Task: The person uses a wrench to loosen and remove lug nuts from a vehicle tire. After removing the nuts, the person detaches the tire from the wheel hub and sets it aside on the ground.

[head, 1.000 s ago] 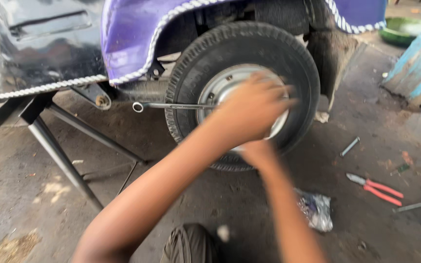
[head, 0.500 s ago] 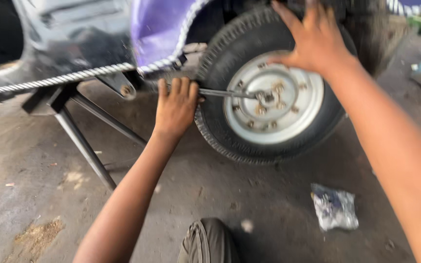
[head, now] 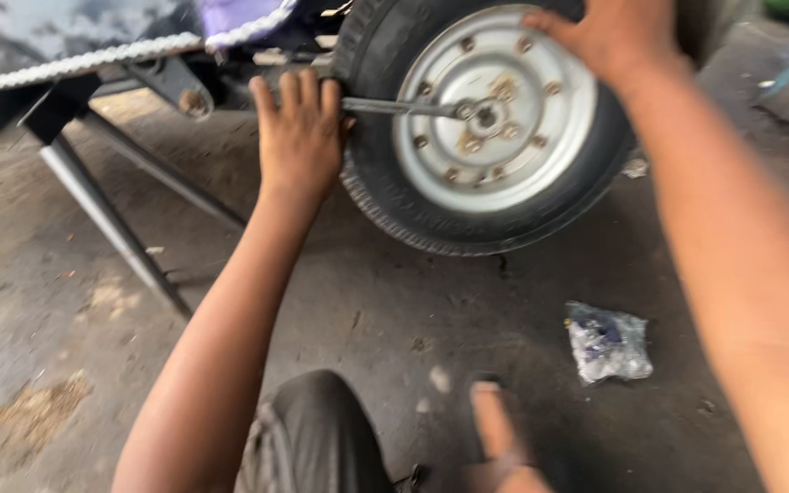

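A small vehicle wheel (head: 495, 119), black tyre on a grey steel rim with several bolts, hangs off the ground at the top centre. A long metal wrench (head: 404, 107) runs level from the hub to the left. My left hand (head: 299, 137) presses flat on the wrench's outer end, fingers pointing up. My right hand (head: 614, 36) grips the upper right of the tyre and rim.
A black metal stand (head: 107, 215) props the purple and dark vehicle body (head: 93, 36) at the left. A small clear plastic bag of parts (head: 606, 342) lies on the stained concrete floor at the lower right. My knee (head: 317, 438) and foot (head: 495, 429) are at the bottom.
Both hands were on the hub a second ago. The left hand has moved out along the wrench to its end, and the right hand has shifted to the tyre's top. The view moved closer.
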